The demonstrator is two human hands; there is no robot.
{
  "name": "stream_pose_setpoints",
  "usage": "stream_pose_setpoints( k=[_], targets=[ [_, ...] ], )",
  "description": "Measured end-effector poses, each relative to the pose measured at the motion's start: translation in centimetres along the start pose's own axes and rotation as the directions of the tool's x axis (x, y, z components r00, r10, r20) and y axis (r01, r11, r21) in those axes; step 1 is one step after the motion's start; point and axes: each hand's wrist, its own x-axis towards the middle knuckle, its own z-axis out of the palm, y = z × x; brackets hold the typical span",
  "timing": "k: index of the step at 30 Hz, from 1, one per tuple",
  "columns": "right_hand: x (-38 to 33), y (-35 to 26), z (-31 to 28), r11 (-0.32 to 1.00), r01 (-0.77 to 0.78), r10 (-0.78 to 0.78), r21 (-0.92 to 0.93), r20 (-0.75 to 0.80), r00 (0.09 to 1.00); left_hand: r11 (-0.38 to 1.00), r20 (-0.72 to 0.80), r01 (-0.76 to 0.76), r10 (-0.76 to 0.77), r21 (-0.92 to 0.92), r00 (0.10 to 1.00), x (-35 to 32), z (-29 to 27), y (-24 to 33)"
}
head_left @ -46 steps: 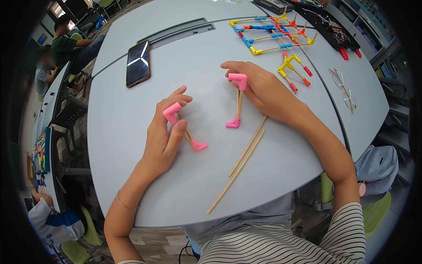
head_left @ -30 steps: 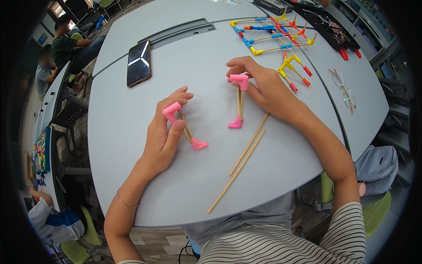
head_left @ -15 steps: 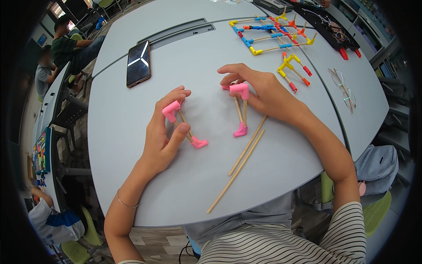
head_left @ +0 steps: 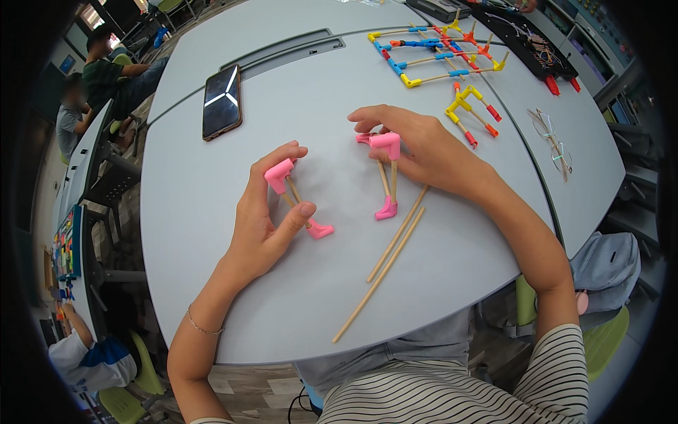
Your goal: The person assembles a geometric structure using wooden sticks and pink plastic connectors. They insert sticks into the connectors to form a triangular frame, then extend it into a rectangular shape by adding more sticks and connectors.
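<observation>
Fingers (head_left: 302,210) pinching pink connectors (head_left: 279,174), both hands

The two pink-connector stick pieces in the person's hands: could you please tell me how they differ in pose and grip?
The left hand's pink elbow-connector stick piece slants diagonally, while the right hand's pink elbow-connector stick piece stands nearly vertical in the picture. The left hand pinches its piece along the stick; the right hand grips only the top connector, leaving the lower one free on the grey table. Both join thin wooden sticks with pink plastic connectors at each end.

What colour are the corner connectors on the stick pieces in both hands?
Pink connectors, seen in the head view.
</observation>
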Motion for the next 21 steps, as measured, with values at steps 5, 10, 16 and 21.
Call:
stream_pose_setpoints(
  k=[5, 10, 16, 21],
  targets=[
    [0.1, 0.4, -0.5, 0.997, 0.014, -0.014, -0.077, -0.01, 1.0, 1.0, -0.002, -0.007, 0.007, -0.005, 1.0, 0.0, 0.1, -0.1],
    [0.1, 0.4, -1.9, 0.963, 0.069, -0.083, -0.261, -0.041, 0.996, 1.0, -0.01, 0.001, -0.002, -0.017, 1.0, 0.0, 0.1, -0.1],
    [-0.2, -1.6, -6.1, 0.859, 0.187, -0.301, -0.477, -0.175, 0.937, 0.998, 0.032, 0.055, -0.054, -0.011, 0.998, 0.1, -0.1, 0.3],
    [-1.0, -5.5, -4.4, 0.82, 0.502, -0.567, -0.276, -0.27, 0.778, 0.998, 0.007, 0.056, -0.056, -0.037, 0.998, -0.1, -0.1, 0.1]
  ],
)
